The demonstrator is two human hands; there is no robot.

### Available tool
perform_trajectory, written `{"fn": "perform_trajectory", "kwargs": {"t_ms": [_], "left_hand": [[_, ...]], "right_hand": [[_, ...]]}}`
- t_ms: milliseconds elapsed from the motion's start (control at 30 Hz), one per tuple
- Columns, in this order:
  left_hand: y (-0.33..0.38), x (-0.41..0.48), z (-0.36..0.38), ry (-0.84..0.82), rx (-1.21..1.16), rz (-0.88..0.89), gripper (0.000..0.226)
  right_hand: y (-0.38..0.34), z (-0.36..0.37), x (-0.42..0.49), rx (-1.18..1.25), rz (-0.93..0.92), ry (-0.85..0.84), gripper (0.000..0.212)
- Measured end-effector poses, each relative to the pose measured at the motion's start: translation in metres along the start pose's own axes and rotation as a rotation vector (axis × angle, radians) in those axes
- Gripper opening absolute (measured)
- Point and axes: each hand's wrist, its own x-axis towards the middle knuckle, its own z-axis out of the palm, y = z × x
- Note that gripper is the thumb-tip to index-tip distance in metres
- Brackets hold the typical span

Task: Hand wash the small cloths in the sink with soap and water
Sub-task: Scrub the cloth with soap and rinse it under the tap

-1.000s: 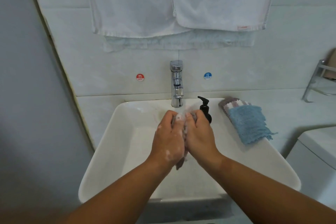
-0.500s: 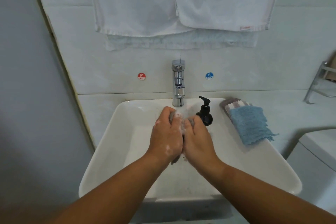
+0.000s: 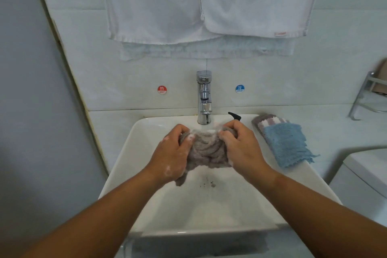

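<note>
Two white towels (image 3: 157, 6) hang overlapping on the tiled wall, above the counter. Below them a white rectangular sink (image 3: 129, 153) sits on the counter, its basin wet. Both forearms reach in over its near rim.

The left hand (image 3: 171, 155) and the right hand (image 3: 243, 148) are held over the middle of the basin, just below the spout. Each has its fingers curled into one end of a grey fluffy cloth (image 3: 207, 151). The cloth is bunched and stretched between them, and one corner hangs down below the left hand. White foamy patches show on the back of the left hand.

A blue cloth (image 3: 287, 144) lies on the sink's right rim, on top of a grey-and-white striped cloth (image 3: 268, 120).

The chrome faucet (image 3: 204, 98) stands upright at the back of the sink. I cannot tell whether water runs from it. To its right, the black pump head of a soap dispenser (image 3: 235, 115) shows behind the right hand.

A red HOT sticker (image 3: 161, 89) and a blue COLD sticker (image 3: 239, 88) flank the faucet on the wall. Dark specks (image 3: 207, 183) lie on the basin floor.
</note>
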Motion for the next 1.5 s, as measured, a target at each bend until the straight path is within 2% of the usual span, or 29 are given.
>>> {"fn": "perform_trajectory", "kwargs": {"t_ms": [100,233,467,600,700,800,1033,1167,1267,1400,1500], "left_hand": [[-0.015,0.004,-0.014,-0.074,0.113,0.0,0.017],[-0.028,0.005,-0.022,-0.091,0.101,-0.04,0.013],[-0.038,0.008,-0.028,-0.05,-0.047,-0.11,0.007],[-0.039,0.008,-0.027,-0.055,-0.078,-0.137,0.011],[-0.038,0.006,-0.023,-0.044,-0.094,-0.189,0.01],[-0.032,0.006,-0.015,-0.009,-0.133,-0.237,0.008],[-0.008,0.001,0.02,0.005,-0.317,-0.228,0.007],[-0.001,-0.003,0.028,-0.036,-0.291,-0.172,0.022],[-0.004,-0.005,0.027,-0.117,-0.328,-0.136,0.03],[-0.01,-0.005,0.02,-0.067,-0.514,-0.207,0.022],[-0.016,-0.003,0.017,-0.025,-0.504,-0.246,0.02]], "right_hand": [[0.002,-0.013,0.005,0.024,0.023,-0.084,0.02],[0.008,-0.023,0.01,0.068,0.04,-0.249,0.035],[0.012,-0.037,0.017,0.012,0.108,-0.384,0.019],[0.018,-0.039,0.019,-0.05,0.086,-0.321,0.022],[0.02,-0.033,0.019,-0.114,0.076,-0.2,0.017],[0.018,-0.024,0.017,-0.056,0.119,-0.116,0.009],[0.013,0.016,0.004,0.107,0.176,-0.086,0.006],[0.007,0.023,0.002,0.146,0.223,-0.051,0.025],[0.003,0.019,0.001,0.144,0.243,-0.037,0.023],[0.001,0.014,0.003,0.186,0.263,-0.022,0.022],[0.0,0.011,0.006,0.308,0.295,-0.046,0.027]]}}
